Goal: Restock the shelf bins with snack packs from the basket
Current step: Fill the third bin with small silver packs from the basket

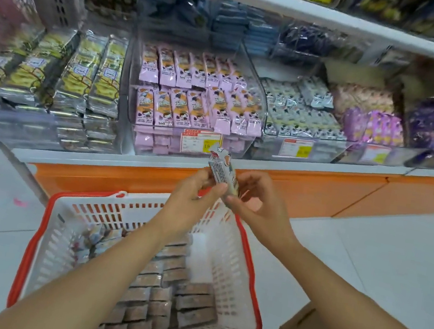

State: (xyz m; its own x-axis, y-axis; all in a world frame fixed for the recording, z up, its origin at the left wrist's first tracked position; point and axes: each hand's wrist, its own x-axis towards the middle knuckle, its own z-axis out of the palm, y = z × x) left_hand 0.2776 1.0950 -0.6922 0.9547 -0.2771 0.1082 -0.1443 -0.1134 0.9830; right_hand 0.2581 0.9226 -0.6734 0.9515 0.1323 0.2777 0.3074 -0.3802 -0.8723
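On your shelf (210,160), the clear middle bin (144,132) is stacked with pink packs (184,75). Below it, the red-rimmed basket (40,225) holds rows of packs. Above its far rim, your left hand (194,192) and right hand (258,201) both pinch one snack pack (223,171), which looks tilted, though it is blurred.

White slotted basket (57,247) with a red rim, brownish packs (162,297) inside. The raised snack pack (223,172) is pale with cartoon print. Pink packs (179,108) carry orange; yellow packs (104,82) have silver edges. Orange shelf base (319,191).
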